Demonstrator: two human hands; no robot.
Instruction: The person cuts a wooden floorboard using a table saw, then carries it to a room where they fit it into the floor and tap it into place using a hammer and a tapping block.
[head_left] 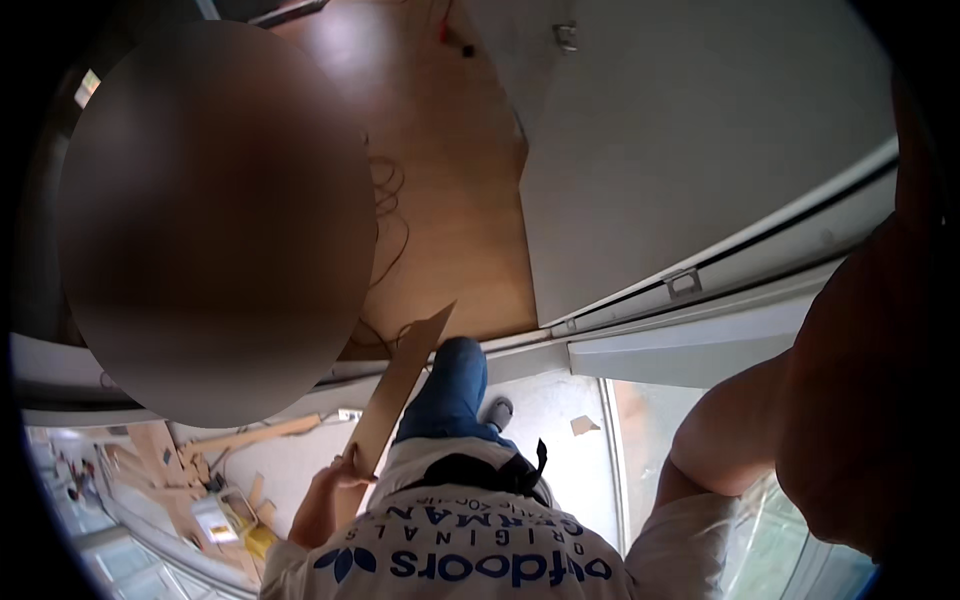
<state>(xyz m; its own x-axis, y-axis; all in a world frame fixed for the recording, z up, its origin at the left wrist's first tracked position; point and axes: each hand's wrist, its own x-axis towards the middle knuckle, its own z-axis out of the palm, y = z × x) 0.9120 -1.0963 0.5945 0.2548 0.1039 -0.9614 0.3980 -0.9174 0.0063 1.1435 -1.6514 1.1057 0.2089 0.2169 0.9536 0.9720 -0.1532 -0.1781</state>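
My left hand (348,470) is closed around the lower end of a long, narrow wooden board (395,390). The board slants up and to the right beside my left thigh and tapers to a point at its far end. My right arm (725,425) is raised, bent and in shadow along the right edge. Its hand does not show.
A grey door panel (700,150) with a metal latch stands ahead at right, above a door track (683,284). Thin cable (390,180) lies coiled on the brown wooden floor (470,230). Wood scraps (165,470) pile up at lower left. A blurred oval hides the upper left.
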